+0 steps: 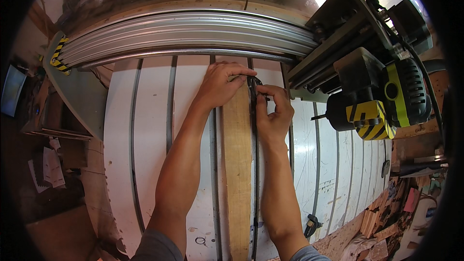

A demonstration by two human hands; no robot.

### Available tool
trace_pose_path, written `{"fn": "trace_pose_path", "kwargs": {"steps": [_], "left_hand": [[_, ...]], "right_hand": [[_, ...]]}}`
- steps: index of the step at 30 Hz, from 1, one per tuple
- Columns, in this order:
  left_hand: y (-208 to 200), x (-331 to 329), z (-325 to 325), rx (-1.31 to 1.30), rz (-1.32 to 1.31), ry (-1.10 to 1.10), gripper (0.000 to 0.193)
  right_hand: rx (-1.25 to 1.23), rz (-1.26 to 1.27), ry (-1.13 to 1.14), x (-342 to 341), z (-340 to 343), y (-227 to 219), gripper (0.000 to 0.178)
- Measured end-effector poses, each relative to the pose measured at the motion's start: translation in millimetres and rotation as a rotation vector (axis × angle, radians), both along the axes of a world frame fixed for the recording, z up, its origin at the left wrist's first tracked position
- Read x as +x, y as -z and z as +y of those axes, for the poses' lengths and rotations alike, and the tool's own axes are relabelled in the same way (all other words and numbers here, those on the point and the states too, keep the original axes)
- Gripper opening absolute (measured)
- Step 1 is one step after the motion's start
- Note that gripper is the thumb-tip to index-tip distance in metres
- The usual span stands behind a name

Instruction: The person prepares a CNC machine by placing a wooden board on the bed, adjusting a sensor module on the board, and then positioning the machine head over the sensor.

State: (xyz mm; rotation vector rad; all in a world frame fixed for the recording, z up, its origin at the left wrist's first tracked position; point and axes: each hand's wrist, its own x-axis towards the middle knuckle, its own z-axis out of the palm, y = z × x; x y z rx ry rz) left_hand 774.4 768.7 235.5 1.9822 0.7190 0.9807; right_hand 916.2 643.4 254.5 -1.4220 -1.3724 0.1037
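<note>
A long wooden board (pixel 238 164) lies lengthwise on the white slotted machine bed (pixel 118 154). At its far end, by the right edge, sits a small black clamp (pixel 252 87), partly covered by my fingers. My left hand (pixel 223 83) reaches over the board's far end, its thumb and fingers closed on the top of the clamp. From the right side, my right hand (pixel 276 113) pinches the clamp with thumb and forefinger, above a dark slot of the bed. The exact part under the right fingertips is hidden.
A metal gantry beam (pixel 193 31) crosses just beyond my hands. At the right hangs a black spindle motor (pixel 406 94) with a tool bit (pixel 319 117) pointing left. Another black clamp (pixel 313 224) sits near the bed's front right. Wood scraps (pixel 374 222) lie beyond the right edge.
</note>
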Motion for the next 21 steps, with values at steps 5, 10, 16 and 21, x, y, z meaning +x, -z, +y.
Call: {"fn": "trace_pose_path", "kwargs": {"steps": [5,10,16,21], "left_hand": [[-0.4,-1.2,0.6,-0.081,0.027,0.010,0.024],[-2.6,-1.3,-0.2,-0.026,0.003,0.008,0.023],[-2.0,-1.7,-0.7,-0.055,0.025,-0.002,0.023],[-1.4,-1.7,-3.6,-0.026,0.095,-0.022,0.027]], "right_hand": [[-0.016,-0.057,0.162,-16.4,1.0,-18.0,0.031],[-0.321,0.276,-0.006,1.1,1.3,-0.5,0.039],[-0.223,0.381,-0.063,-7.8,3.4,5.3,0.035],[-0.185,0.395,-0.076,-7.4,5.0,12.2,0.028]]}}
